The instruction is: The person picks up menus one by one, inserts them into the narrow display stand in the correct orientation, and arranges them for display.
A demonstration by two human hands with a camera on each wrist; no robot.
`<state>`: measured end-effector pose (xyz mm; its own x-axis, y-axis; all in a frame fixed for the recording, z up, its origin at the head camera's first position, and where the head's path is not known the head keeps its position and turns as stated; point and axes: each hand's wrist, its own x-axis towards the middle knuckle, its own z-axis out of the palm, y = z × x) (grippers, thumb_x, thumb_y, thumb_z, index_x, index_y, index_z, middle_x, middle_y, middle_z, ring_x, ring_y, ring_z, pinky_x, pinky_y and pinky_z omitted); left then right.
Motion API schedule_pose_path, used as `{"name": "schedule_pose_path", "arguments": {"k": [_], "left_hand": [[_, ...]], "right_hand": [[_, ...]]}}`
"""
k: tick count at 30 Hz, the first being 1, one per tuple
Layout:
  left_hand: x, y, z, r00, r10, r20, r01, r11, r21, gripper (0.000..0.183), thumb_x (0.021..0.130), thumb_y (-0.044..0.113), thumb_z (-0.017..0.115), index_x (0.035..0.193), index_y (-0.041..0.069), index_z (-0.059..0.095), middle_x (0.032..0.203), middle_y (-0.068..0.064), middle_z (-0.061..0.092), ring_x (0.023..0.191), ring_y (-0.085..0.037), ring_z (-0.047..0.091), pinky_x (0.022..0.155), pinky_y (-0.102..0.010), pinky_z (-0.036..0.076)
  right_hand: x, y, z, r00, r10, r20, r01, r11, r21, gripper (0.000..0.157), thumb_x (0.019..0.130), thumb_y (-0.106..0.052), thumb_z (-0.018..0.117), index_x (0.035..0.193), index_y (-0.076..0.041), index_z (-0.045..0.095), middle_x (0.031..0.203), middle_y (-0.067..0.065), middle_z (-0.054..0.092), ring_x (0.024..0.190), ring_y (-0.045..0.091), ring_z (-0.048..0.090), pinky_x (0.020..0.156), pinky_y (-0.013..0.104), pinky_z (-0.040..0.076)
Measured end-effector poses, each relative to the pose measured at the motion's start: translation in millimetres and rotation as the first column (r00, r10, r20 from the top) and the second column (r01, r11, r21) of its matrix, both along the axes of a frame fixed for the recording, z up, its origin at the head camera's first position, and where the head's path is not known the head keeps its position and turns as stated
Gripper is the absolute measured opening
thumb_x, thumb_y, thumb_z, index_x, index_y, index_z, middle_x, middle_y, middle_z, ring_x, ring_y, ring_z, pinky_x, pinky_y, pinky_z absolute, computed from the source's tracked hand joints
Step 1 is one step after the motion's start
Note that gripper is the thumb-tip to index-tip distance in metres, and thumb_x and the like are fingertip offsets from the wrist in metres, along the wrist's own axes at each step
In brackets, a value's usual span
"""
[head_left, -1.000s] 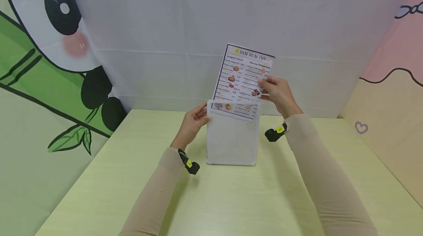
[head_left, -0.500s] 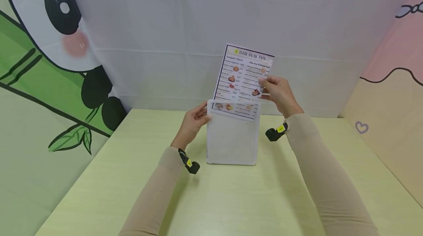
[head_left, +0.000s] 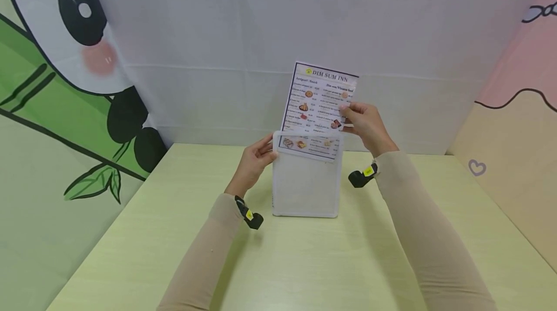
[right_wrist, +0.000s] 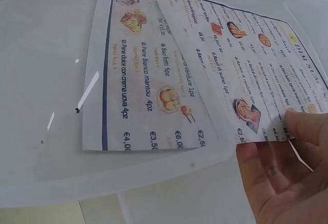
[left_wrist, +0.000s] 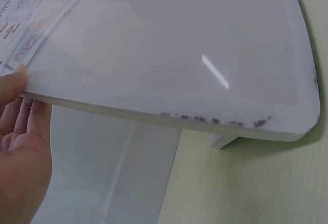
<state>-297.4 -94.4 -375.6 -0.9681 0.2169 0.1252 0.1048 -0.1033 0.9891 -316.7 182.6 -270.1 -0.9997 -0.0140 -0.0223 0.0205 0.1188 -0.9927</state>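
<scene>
A white display stand (head_left: 306, 185) with a clear front stands upright on the table. My left hand (head_left: 252, 163) pinches its upper left edge, thumb in front and fingers behind, as the left wrist view shows. A printed menu sheet (head_left: 319, 100) headed "DIM SUM INN" leans slightly right, its bottom strip behind the stand's clear front and the rest sticking up above the top edge. My right hand (head_left: 367, 125) pinches the sheet's right edge between thumb and fingers. Through the clear front, the right wrist view shows the menu's lower lines (right_wrist: 148, 80).
The pale wood-look table (head_left: 278, 267) reaches back to a white cloth backdrop (head_left: 209, 59). Cartoon-printed panels flank it left and right. A support foot (left_wrist: 223, 141) juts out behind the stand. Black cameras are strapped to both wrists.
My right hand has lowered the menu sheet a little and shifted its top slightly left, so slightly more of it sits behind the clear front. My left hand and the stand have stayed put.
</scene>
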Motion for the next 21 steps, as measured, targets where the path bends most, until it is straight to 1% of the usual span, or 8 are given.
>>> {"name": "schedule_pose_path", "arguments": {"k": [6, 14, 21], "left_hand": [[-1.1, 0.2, -2.9, 1.0, 0.006, -0.016, -0.006, 1.0, -0.005, 0.057, 0.085, 0.003, 0.06, 0.136, 0.023, 0.043, 0.13, -0.008, 0.051, 0.114, -0.02, 0.052, 0.088, -0.027, 0.046], [-0.3, 0.4, -1.9, 1.0, 0.001, -0.023, -0.001, 1.0, -0.01, 0.058, 0.086, 0.003, 0.059, 0.137, 0.023, 0.041, 0.131, -0.009, 0.05, 0.116, -0.02, 0.051, 0.089, -0.027, 0.046], [-1.1, 1.0, -2.7, 1.0, 0.009, -0.018, -0.01, 1.0, -0.006, 0.057, 0.085, 0.002, 0.059, 0.135, 0.024, 0.043, 0.13, -0.008, 0.052, 0.114, -0.02, 0.053, 0.088, -0.027, 0.046]], "right_hand": [[-0.7, -1.3, -0.5, 1.0, -0.021, 0.011, 0.02, 1.0, 0.022, 0.038, 0.088, -0.03, 0.057, 0.12, -0.008, 0.057, 0.11, 0.007, 0.059, 0.096, 0.023, 0.056, 0.089, 0.038, 0.046], [0.1, -1.7, -1.6, 1.0, -0.014, 0.015, 0.014, 1.0, 0.021, 0.036, 0.089, -0.029, 0.057, 0.118, -0.008, 0.058, 0.109, 0.007, 0.059, 0.095, 0.023, 0.057, 0.089, 0.037, 0.046], [1.0, -2.3, -2.8, 1.0, -0.001, 0.014, 0.0, 0.999, 0.033, 0.036, 0.088, -0.03, 0.057, 0.118, -0.01, 0.058, 0.109, 0.006, 0.059, 0.093, 0.021, 0.057, 0.088, 0.036, 0.046]]}}
